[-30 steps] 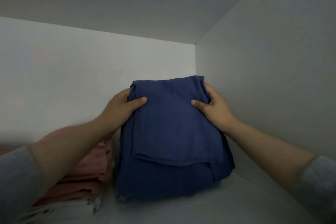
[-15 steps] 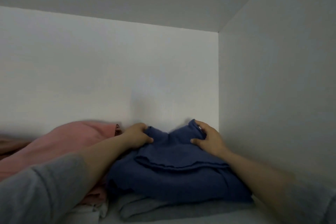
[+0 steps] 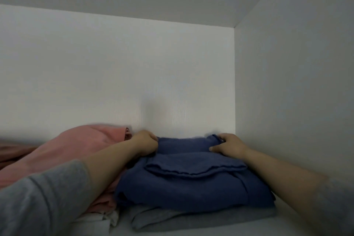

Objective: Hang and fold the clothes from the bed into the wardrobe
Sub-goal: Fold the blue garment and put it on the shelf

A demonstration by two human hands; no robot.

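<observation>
A folded blue garment (image 3: 193, 184) lies flat on a folded grey garment (image 3: 201, 218) in the right corner of a white wardrobe shelf (image 3: 249, 231). My left hand (image 3: 146, 144) grips the blue garment's far left corner with curled fingers. Over at its far right corner, my right hand (image 3: 229, 145) holds the cloth, thumb on top and fingers behind the edge. Both hands are close to the wardrobe's back wall.
A pile of pink folded clothes (image 3: 72, 151) over white cloth (image 3: 99, 222) sits directly left of the blue garment, under my left forearm. The wardrobe's back wall (image 3: 134, 74) and right side wall (image 3: 297, 82) enclose the corner.
The blue garment went from upright in my hands down flat onto the grey one. Since half a second ago my hands shifted slightly apart at its far corners.
</observation>
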